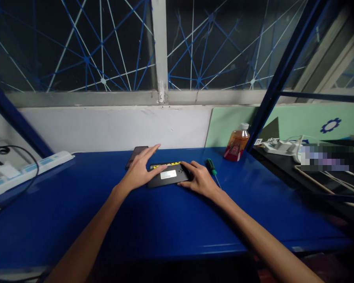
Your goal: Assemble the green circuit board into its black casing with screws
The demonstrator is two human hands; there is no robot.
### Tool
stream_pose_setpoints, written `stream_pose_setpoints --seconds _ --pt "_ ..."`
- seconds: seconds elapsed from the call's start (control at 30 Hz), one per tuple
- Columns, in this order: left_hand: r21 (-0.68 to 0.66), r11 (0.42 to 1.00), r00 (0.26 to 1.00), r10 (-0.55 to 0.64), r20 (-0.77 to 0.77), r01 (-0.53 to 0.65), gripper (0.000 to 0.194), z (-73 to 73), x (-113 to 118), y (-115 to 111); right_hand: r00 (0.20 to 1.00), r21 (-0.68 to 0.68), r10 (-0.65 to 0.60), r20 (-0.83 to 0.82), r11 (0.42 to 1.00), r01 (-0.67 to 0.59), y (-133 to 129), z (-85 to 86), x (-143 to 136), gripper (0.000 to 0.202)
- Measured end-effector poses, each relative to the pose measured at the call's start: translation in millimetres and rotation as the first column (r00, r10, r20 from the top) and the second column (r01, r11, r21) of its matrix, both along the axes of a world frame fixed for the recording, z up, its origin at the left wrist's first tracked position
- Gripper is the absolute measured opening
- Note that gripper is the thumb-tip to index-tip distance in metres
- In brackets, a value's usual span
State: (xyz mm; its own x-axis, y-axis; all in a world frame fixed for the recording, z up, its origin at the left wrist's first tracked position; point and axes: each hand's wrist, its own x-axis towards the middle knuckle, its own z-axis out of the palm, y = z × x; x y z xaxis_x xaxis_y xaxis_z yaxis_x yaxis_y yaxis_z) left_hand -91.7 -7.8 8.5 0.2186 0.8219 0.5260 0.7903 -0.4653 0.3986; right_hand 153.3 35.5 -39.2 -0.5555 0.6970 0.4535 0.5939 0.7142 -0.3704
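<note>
Resting on the blue table (153, 224), a flat black case (171, 181) is being gripped at its right end by the right hand (203, 179). The right hand is being kept partly closed, its fingers being laid along the far edge of the case and its thumb being set at the near edge. The left hand (140, 169) is being held open at the left end of the case, its fingers being spread and raised and its thumb being stretched over the far left corner; whether the case is being pressed by that thumb cannot be told. On the upper face of the case a white label (168, 174) is being shown, and beyond the label yellow marks (174, 163) are being shown along the far edge. Beyond the case and to its left, a dark phone (136, 154) is being partly hidden by the left hand. Just to the right of the case, the shaft of a green screwdriver (211, 167) is being partly covered by the right arm. Farther right and beyond the case, a bottle (237, 143) of reddish drink is being supported upright by the table. Well left of the case, a white power strip (51, 160) is being seen.
</note>
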Motion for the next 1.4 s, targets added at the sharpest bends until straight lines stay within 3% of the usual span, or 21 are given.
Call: stream_pose_setpoints --seconds 0.2,0.3,0.43,0.73,0.93,1.13,1.4 --pt "-0.284 0.952 0.981 -0.153 -0.122 0.114 0.095 -25.6 -23.5 18.9 0.999 -0.062 0.005 0.041 0.998 -0.002 8.2 0.1 -0.8 0.068" --pt "-0.344 0.930 0.969 -0.193 -0.157 0.129 0.105 -35.2 -27.5 23.2 0.996 -0.053 -0.022 0.088 0.998 0.027 8.1 1.2 -0.2 0.069" --pt "-0.398 0.909 0.974 -0.188 -0.122 0.126 0.109 -36.3 -32.2 25.2 0.982 -0.024 -0.072 0.175 0.997 0.077 4.3 1.9 -1.2 0.069" --pt "-0.402 0.898 0.963 -0.242 -0.116 0.177 0.091 -22.9 -28.6 18.1 0.975 -0.014 -0.080 0.208 0.996 0.085 4.9 0.2 -0.5 0.069" --pt "-0.454 0.886 0.954 -0.216 -0.210 0.101 0.074 -25.4 -32.3 20.3 0.972 -0.018 -0.056 0.227 0.998 0.062 4.7 -1.1 2.4 0.070" --pt "-0.435 0.898 0.954 -0.191 -0.232 0.074 0.070 -28.0 -29.4 20.2 0.962 0.019 -0.064 0.266 0.998 0.061 4.4 2.4 7.8 0.066" --pt "-0.438 0.897 0.939 -0.199 -0.279 0.059 0.070 -22.3 -32.3 18.5 0.983 0.050 -0.060 0.175 0.997 0.052 4.5 9.1 14.8 0.068"
